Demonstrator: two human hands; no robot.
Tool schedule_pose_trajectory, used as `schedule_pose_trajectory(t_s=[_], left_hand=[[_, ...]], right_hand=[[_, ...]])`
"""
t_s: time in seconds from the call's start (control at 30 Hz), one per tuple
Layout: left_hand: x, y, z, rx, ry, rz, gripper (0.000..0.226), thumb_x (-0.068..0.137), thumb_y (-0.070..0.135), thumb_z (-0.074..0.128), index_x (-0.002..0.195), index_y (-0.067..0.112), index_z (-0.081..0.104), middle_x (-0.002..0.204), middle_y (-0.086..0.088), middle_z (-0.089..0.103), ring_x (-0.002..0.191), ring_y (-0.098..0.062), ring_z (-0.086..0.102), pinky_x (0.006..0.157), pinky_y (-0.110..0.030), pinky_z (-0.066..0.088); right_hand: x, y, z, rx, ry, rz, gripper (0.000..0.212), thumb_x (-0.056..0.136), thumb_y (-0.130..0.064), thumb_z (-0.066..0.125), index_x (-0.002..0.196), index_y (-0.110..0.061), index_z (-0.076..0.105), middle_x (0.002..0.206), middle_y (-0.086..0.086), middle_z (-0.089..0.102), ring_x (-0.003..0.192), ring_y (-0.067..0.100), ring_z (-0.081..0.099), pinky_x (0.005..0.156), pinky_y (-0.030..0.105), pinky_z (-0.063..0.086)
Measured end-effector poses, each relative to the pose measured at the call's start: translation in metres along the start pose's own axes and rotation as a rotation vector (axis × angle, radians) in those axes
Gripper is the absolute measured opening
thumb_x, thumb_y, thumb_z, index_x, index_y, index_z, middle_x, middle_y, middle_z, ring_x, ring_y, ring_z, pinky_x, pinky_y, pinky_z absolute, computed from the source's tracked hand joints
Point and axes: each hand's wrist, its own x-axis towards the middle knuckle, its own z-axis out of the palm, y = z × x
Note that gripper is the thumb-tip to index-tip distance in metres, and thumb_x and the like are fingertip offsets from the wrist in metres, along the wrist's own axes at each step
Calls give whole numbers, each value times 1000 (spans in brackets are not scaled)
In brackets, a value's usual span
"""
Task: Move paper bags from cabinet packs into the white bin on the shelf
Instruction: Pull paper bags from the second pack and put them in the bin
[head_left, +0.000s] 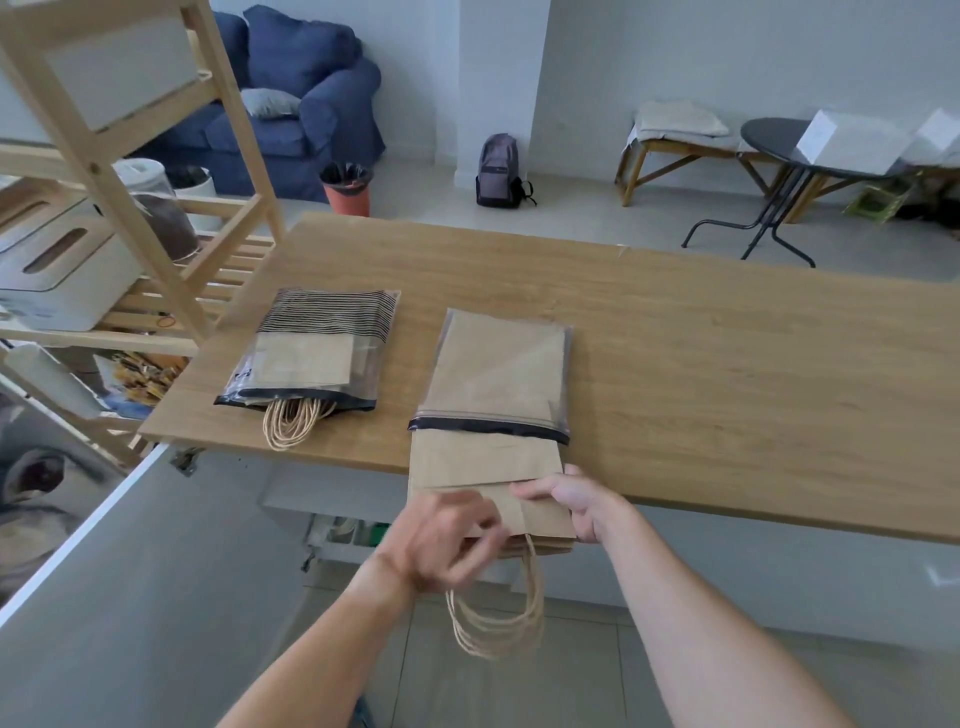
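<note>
Low in the centre of the frame, the right hand (574, 501) pinches the right edge of a stack of brown paper bags (485, 470), thumb on top and fingers curled beneath. The left hand (447, 538), blurred, lies over the stack's lower left part with fingers bent toward the paper; whether it actually grasps the bags cannot be told. Twisted paper handles (498, 618) hang from the stack below the hands, past the near edge of the bench (701, 374).

The stack sticks halfway out of a clear plastic pack (501, 371) with a dark zip strip, lying on the bench just above the hands. To its left, apart from it, lies a second pack (317, 348) with black stripes on its upper part, more brown bags inside and their handles spilling out at the bottom.

At the upper left stands a wooden shelf (156, 228), carrying a white bin (62, 270) with a slot handle. Further back are a blue sofa (291, 98), an orange waste basket (347, 188), a grey backpack (498, 171) and a round dark table (779, 150)
</note>
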Motion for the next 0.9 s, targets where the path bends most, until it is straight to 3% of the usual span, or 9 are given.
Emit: schedule_pose_trajectory(t_s=[0.13,0.27,0.37,0.43,0.5,0.6,0.7,0.8,0.9], left_hand=[[28,-13,-25,101,238,-257,35,96,27,44,62,21,45,58,10,48,48,-10,40,45,-26,29],[41,-31,-34,234,307,-466,35,96,24,46,62,16,49,62,2,55,53,-20,49,53,-32,36],[45,-34,-32,210,257,-723,28,95,35,42,83,17,59,88,-3,62,73,-25,60,68,-35,47],[47,-29,-28,135,115,-1000,34,93,44,38,107,18,55,109,-8,56,91,-31,59,79,-39,46],[46,-25,-21,-62,37,-1165,42,93,47,37,122,17,46,117,-13,51,102,-35,53,84,-42,44],[44,-19,-10,-239,10,-1069,46,97,42,34,134,17,41,129,-14,49,119,-33,46,99,-45,39],[52,-13,-16,-263,-97,-945,42,102,31,22,133,16,46,141,-12,46,132,-32,39,107,-40,30],[59,-16,-26,-304,-188,-1016,49,103,36,11,128,14,47,147,-15,42,133,-34,37,101,-40,27],[64,-35,-31,-237,-265,-1074,57,100,46,13,142,16,35,147,-19,42,132,-38,39,104,-44,29]], right_hand=[[-17,-6,-31,-187,-95,56,66,65,1,89,120,-7,53,107,17,73,94,32,73,80,47,60],[-40,-20,-62,-467,-181,141,59,69,8,82,120,-9,58,102,16,75,88,31,74,75,45,61],[-55,-41,-77,-557,-193,132,62,68,9,81,123,-10,58,107,17,74,93,34,73,79,48,60],[-58,-52,-78,-464,-108,68,59,70,12,80,120,-7,55,103,18,73,88,34,73,68,43,60],[-58,-56,-69,-413,-46,15,54,72,14,78,115,-6,53,95,17,73,78,31,73,59,38,59],[-54,-50,-54,-359,-52,37,45,75,16,75,107,-6,52,89,17,72,72,30,72,60,40,60],[-62,-58,-56,-433,-184,101,35,77,16,71,101,-8,59,84,14,75,70,29,73,60,37,59],[-77,-81,-78,-538,-214,107,40,73,16,71,101,-12,64,88,12,77,74,28,74,62,35,58],[-91,-107,-109,-419,-154,35,56,60,12,81,109,-10,65,99,17,76,83,33,75,66,39,60]])
